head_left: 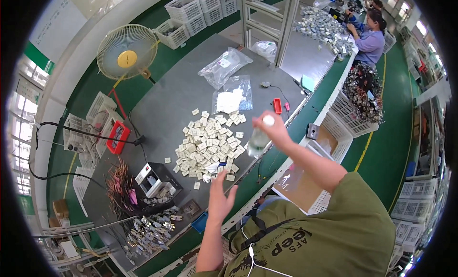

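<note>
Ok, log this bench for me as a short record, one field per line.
Right hand: gripping a clear bottle
Left hand: open, near the heap of small white pieces; contact unclear
Surface: grey table
Beyond heap: clear plastic bags
Farther right: small red box
Past table, left: fan

The bare left hand (220, 200) hangs open above the near edge of the grey flat-topped bench (160, 110), thumb spread. The bare right hand (273, 129) is curled in a grip, its bare forearm (315, 165) slanting across that edge.
</note>
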`<state>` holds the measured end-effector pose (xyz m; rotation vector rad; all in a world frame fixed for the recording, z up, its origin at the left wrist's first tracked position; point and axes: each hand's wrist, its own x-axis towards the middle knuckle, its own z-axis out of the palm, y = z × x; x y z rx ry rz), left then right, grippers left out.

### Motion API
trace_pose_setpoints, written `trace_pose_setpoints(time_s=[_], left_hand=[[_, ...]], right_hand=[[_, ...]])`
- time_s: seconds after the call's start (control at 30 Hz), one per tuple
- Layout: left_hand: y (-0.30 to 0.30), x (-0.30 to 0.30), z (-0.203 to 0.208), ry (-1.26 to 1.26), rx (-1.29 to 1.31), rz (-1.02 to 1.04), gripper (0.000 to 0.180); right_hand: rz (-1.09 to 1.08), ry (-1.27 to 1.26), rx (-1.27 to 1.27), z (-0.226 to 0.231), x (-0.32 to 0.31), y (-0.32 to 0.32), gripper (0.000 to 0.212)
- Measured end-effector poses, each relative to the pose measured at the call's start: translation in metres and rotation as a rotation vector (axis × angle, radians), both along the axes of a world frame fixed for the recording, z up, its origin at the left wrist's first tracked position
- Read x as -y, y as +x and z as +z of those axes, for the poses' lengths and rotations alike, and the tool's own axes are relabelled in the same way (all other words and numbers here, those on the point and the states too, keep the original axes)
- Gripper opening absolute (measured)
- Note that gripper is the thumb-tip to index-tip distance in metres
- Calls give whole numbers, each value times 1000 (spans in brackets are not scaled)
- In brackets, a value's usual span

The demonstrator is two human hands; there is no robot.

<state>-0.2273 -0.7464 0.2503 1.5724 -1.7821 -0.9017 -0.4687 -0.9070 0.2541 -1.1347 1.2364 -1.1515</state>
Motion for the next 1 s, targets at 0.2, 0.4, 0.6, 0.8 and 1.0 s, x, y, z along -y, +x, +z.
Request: trace_pose_setpoints(time_s=[0.2,0.4,0.6,0.8,1.0], left_hand=[[50,-59,-30,245,87,186,43],[73,-123,-53,352,7,359,34],[91,-191,-91,452,-145,600,31],[99,-259,-113,570,-284,694,27],[118,-325,-115,556,-574,930,35]], right_hand=[[-301,-248,-243,-62,112,-37,32],[-447,-157,-449,-99,157,-61,29],[-323,-243,-301,-85,154,-42,66],[-422,-288,-668,-89,149,-50,90],[-441,-676,-627,-59,88,-12,67]])
